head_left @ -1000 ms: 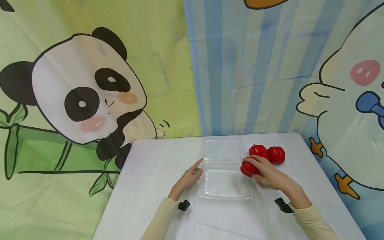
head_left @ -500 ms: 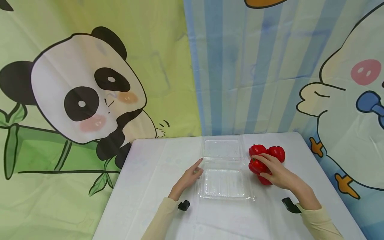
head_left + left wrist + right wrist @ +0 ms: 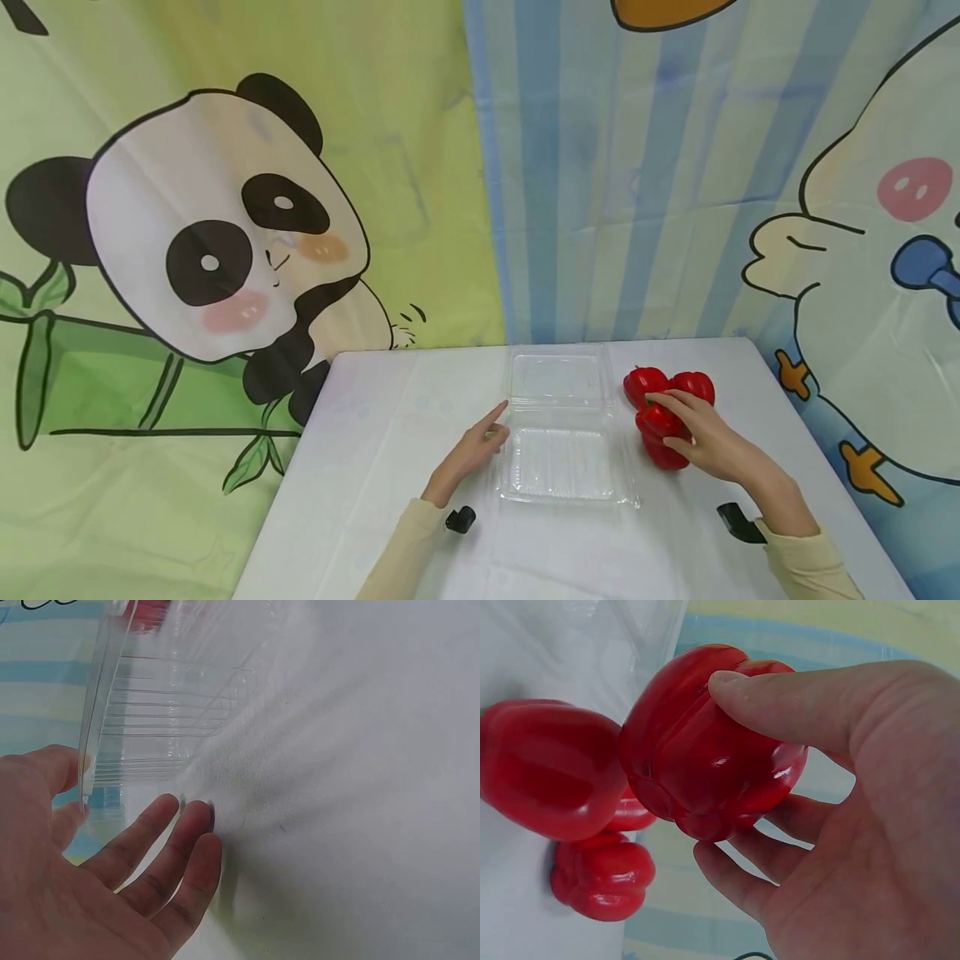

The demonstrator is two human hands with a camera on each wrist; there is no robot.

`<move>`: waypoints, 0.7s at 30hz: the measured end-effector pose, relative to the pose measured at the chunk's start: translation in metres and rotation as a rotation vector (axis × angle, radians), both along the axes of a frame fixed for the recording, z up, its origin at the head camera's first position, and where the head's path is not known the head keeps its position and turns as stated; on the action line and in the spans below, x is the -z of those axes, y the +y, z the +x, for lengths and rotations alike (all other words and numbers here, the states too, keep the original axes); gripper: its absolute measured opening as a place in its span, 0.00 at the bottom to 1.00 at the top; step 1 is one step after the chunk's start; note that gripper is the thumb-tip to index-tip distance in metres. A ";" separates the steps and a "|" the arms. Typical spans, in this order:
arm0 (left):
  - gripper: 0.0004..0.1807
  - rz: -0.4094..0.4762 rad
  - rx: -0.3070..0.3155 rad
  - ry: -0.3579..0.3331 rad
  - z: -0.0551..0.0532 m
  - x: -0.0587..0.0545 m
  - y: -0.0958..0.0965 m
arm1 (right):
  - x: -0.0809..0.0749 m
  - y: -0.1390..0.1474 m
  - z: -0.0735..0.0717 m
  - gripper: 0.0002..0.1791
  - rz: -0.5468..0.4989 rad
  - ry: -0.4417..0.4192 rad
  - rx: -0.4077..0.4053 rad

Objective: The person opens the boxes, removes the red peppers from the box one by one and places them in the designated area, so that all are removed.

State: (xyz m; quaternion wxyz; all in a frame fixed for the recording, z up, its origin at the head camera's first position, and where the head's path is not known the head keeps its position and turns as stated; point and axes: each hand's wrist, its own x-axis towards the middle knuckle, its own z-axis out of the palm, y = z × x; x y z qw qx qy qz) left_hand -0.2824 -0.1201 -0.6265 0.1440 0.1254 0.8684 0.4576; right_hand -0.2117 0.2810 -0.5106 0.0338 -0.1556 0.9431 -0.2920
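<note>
My right hand (image 3: 708,437) holds a red bell pepper (image 3: 662,423) between thumb and fingers. In the right wrist view the held bell pepper (image 3: 712,750) sits in the fingertips, thumb across its side. Another red bell pepper (image 3: 666,455) shows just below it, partly covered. Two more, a left pepper (image 3: 643,385) and a right pepper (image 3: 693,385), lie behind the hand. My left hand (image 3: 472,450) is at the left edge of a clear plastic clamshell container (image 3: 562,467). In the left wrist view its thumb and index meet the container's rim (image 3: 88,750), other fingers spread.
The container's lid (image 3: 558,379) lies folded back toward the far edge of the white table (image 3: 390,467). A cartoon curtain (image 3: 420,208) hangs behind the table. Black wrist devices, a left one (image 3: 461,520) and a right one (image 3: 738,523), show at the wrists.
My right hand has carried the held pepper rightward, away from the container's right side. The pepper below it has come into view. The left hand stays at the container's edge.
</note>
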 end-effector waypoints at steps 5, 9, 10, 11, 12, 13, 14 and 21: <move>0.31 -0.002 0.003 0.007 0.000 0.001 -0.001 | 0.002 0.003 0.000 0.48 -0.011 -0.018 0.020; 0.31 -0.001 0.009 0.015 -0.001 0.001 -0.001 | 0.005 0.008 0.000 0.47 -0.016 -0.033 0.037; 0.31 -0.002 0.012 0.020 -0.001 0.001 -0.001 | 0.005 0.009 0.000 0.47 -0.019 -0.039 0.039; 0.31 0.001 0.013 0.023 -0.001 0.001 -0.001 | 0.005 0.009 0.000 0.47 -0.023 -0.043 0.042; 0.31 0.001 0.014 0.024 -0.001 0.001 -0.001 | 0.005 0.010 0.000 0.47 -0.024 -0.046 0.044; 0.31 0.001 0.013 0.023 -0.001 0.002 -0.001 | 0.006 0.011 0.001 0.47 -0.023 -0.048 0.047; 0.31 0.002 0.011 0.021 -0.002 0.002 -0.001 | 0.006 0.012 0.001 0.47 -0.024 -0.050 0.049; 0.31 0.024 -0.004 0.006 -0.002 0.003 0.000 | 0.008 0.016 0.001 0.47 -0.008 -0.033 0.071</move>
